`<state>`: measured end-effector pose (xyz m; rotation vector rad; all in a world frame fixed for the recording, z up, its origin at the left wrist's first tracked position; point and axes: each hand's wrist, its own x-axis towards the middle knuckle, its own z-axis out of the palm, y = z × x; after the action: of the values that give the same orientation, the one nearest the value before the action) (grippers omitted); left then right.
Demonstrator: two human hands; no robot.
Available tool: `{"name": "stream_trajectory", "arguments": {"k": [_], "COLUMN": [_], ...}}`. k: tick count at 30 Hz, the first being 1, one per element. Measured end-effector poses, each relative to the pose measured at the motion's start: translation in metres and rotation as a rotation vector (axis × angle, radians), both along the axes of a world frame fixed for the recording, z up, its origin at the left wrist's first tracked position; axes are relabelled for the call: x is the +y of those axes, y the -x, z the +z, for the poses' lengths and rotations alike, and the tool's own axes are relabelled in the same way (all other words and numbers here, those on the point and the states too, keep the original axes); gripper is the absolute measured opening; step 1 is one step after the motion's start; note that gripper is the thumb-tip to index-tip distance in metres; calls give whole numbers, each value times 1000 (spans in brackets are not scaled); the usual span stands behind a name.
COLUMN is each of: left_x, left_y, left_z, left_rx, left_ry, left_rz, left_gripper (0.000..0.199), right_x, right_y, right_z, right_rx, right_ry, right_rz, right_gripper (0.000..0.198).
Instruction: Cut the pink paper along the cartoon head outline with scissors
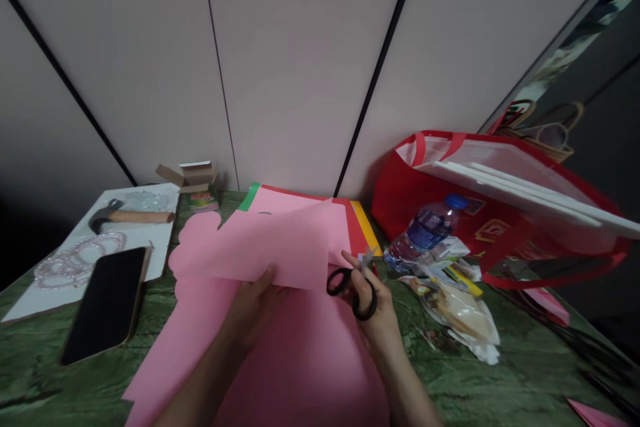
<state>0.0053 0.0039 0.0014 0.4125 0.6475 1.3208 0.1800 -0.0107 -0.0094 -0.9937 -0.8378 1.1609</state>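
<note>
Left grip (255, 307) pinches pink paper (280, 250) by its edge (fingers seemingly beneath).

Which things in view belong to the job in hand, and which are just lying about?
Apparently in the job:
- pink sheet, in left hand
- scissors, in right hand

Apparently lying about:
- phone
- hammer
- bead strings
- open box
- bottle
- red bag
</note>
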Motion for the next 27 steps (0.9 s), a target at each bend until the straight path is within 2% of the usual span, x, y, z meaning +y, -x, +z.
{"name": "stream_trajectory", "arguments": {"k": [4,8,12,18,23,27], "left_x": [-9,-19,-21,-17,-17,-19], "left_y": [-4,-10,-12,-11,-9,-9], "left_z": [19,30,29,25,21,23], "left_rx": [53,169,235,266,321,392], "left_ry": [-131,-199,-232,-200,-198,-146], "left_rz": [43,225,346,446,475,508], "left_gripper": [35,40,43,37,33,32], "right_x": [-12,-18,-19,-23,-30,-30], "right_y": [21,32,36,44,46,47], "right_z": [6,9,9,8,12,10], "right_rx": [-56,-2,44,-178,-186,-186], "right_ry": [-40,-42,-6,21,63,52], "right_rz": [83,82,111,183,346,284], "right_gripper": [34,32,37,40,51,52]}}
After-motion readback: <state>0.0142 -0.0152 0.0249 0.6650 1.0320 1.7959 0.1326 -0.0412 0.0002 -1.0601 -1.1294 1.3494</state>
